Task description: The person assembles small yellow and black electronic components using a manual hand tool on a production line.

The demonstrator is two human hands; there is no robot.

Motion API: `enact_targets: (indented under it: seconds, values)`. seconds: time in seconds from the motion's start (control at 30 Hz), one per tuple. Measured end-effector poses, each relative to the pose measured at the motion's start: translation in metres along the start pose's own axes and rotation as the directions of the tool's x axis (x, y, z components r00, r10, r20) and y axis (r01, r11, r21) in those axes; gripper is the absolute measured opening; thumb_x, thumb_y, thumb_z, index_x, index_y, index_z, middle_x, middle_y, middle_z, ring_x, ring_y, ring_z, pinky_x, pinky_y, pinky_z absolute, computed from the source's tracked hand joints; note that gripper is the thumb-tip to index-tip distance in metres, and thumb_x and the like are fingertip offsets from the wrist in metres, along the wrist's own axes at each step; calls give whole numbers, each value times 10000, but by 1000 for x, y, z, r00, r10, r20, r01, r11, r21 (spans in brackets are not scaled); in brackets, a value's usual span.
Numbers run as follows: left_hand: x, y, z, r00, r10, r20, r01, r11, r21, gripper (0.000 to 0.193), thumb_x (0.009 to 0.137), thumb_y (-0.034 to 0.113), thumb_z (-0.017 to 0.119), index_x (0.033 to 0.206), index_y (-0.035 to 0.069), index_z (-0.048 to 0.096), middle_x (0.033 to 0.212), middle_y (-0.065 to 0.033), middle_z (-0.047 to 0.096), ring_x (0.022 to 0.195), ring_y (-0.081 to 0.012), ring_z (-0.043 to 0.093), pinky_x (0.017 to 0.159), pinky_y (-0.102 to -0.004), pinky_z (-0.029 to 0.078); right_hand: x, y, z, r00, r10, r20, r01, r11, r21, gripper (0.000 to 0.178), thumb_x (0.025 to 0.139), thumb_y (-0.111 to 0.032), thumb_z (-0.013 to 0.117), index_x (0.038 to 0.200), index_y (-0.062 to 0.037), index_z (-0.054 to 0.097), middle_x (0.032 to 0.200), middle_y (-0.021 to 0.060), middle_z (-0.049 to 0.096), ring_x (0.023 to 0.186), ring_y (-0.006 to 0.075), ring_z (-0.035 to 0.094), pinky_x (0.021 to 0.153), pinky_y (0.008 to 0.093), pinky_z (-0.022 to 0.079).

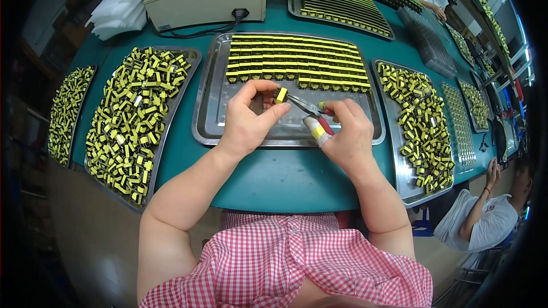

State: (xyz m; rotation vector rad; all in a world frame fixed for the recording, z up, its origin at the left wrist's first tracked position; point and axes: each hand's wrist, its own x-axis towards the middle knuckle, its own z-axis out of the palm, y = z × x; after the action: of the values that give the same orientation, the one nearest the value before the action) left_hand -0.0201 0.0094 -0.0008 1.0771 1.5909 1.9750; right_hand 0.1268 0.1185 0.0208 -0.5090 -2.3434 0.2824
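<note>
Yellow-taped component — one, pinched in the left hand — meets one pair of pliers gripped by the right hand, at 12 o'clock over the steel tray; plier tips hidden, loose heaps at 9 and 3 uncountable.

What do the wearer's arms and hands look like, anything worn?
Both forearms are bare to above the elbow, with no gloves, watch or rings visible. The left hand is uncovered. The right hand has one finger wrapped in yellow and pale tape. A red-and-white checked garment shows at the lower edge.
</note>
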Motion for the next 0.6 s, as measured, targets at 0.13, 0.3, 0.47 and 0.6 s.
enact_targets:
  seconds: [0.13,0.3,0.47,0.6]
  values:
    - [-1,0,0,1000,8,-9,-8,998,57,292,693,44,705,939,-9,557,811,-15,565,720,-68,487,667,-206,430,0,1,0,1000,-28,-11,28,999,-23,281,607,-147,771,791,-37,589,678,62,547,610,209,558,530,314,449]
    - [-2,4,1,999,40,-22,-37,991,132,291,684,44,709,929,-11,562,812,-29,574,708,-77,500,655,-216,444,-1,3,0,999,-39,-11,38,998,-41,271,600,-144,773,771,-38,591,655,59,547,597,210,557,517,315,447]
    - [-4,4,1,997,72,-41,-61,972,226,285,672,43,713,913,-7,569,804,-39,568,698,-88,512,647,-225,454,-2,2,0,999,-52,-11,51,998,-49,260,593,-143,776,750,-40,596,630,55,543,581,210,555,506,313,445]
    - [-4,3,3,996,82,-45,-68,966,248,275,666,43,716,894,-8,571,798,-46,561,693,-97,521,640,-231,461,-2,2,-1,999,-45,-13,44,997,-60,256,588,-141,775,748,-40,604,630,54,547,583,212,556,510,317,447]
